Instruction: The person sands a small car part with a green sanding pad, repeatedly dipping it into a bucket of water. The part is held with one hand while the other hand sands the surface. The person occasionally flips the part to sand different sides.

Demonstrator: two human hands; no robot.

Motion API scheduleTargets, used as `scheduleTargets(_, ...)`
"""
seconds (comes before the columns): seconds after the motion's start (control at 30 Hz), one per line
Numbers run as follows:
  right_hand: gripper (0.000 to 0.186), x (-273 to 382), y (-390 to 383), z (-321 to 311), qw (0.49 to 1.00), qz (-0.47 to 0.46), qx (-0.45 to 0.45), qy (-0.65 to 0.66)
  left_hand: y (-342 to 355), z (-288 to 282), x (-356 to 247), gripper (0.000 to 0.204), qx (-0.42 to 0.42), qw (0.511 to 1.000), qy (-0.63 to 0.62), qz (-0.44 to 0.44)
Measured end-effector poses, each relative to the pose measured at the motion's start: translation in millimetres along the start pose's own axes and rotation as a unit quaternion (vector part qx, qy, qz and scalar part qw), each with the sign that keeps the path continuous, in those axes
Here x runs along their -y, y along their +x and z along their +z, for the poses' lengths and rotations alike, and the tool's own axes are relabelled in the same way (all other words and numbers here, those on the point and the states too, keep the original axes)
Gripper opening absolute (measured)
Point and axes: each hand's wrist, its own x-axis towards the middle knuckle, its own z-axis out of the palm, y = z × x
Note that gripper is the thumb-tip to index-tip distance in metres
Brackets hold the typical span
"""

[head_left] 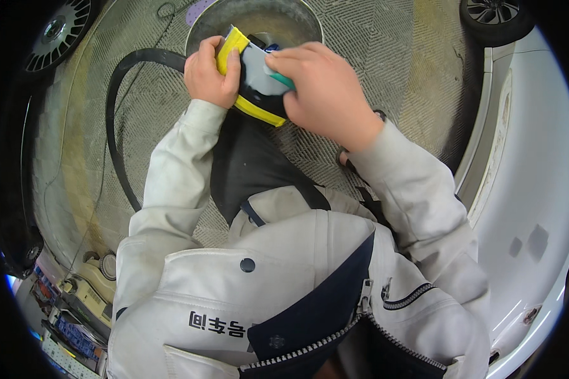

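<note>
My left hand (pixel 210 77) grips one end of a glossy black curved panel (pixel 259 99), with the thumb laid over its face. Strips of yellow tape (pixel 259 112) run along the panel's edges, and a dull grey patch (pixel 256 71) covers its middle. Over that patch, my right hand (pixel 329 88) is closed on a small flat green piece (pixel 283 80). The fingers cover most of it, so its exact kind cannot be made out. The panel is held up in front of a round metal tub (pixel 300 28), in which something dark partly shows.
A black hose (pixel 111 120) curves across the patterned floor on the left. A white car body panel (pixel 531 170) stands close on my right, with a wheel (pixel 494 14) beyond it. Another wheel (pixel 54 28) is at far left. A beige machine (pixel 88 294) sits at lower left.
</note>
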Motion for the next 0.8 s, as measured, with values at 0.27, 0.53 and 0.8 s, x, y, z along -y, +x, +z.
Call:
scheduleTargets(0.27, 0.047, 0.1, -5.5, -7.0, 0.999, -0.007, -0.018, 0.031, 1.3, 1.1, 1.7, 0.037, -0.005, 1.0, 0.005, 0.002)
scheduleTargets(0.53, 0.049, -3.2, 11.5, 8.4, 0.999, -0.023, -0.019, 0.022, 3.3, -0.7, -1.1, 0.037, 0.003, 1.0, -0.003, -0.001)
scheduleTargets(0.8, 0.052, -7.6, -28.5, -26.2, 1.0, -0.021, 0.009, -0.017, -1.0, 1.2, -1.9, 0.037, -0.009, 1.0, 0.001, 0.008)
